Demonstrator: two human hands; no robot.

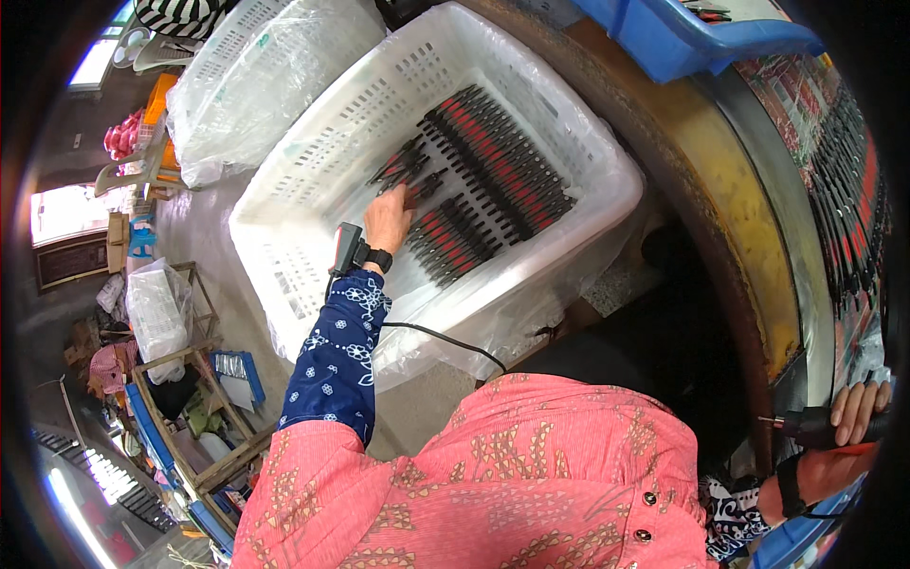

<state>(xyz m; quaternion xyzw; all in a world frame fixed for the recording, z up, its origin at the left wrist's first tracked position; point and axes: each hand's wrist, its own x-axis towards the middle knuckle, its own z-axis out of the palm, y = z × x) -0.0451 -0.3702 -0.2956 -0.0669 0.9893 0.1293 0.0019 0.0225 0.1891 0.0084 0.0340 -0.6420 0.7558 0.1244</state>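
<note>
My left hand reaches down into a large white plastic basket lined with clear film. Its fingers are closed at a small bunch of slim black-and-red pieces, which lie at a slant; the fingertips are partly hidden. Beside them, similar black-and-red pieces lie side by side in neat rows on the basket floor. At the far right edge my right hand is wrapped around a black power screwdriver, its thin metal bit pointing left.
A worn bench edge curves along the right, with more black-and-red pieces on its top. A blue plastic bin stands at its back. Another film-covered white basket is at back left. A wooden rack stands left.
</note>
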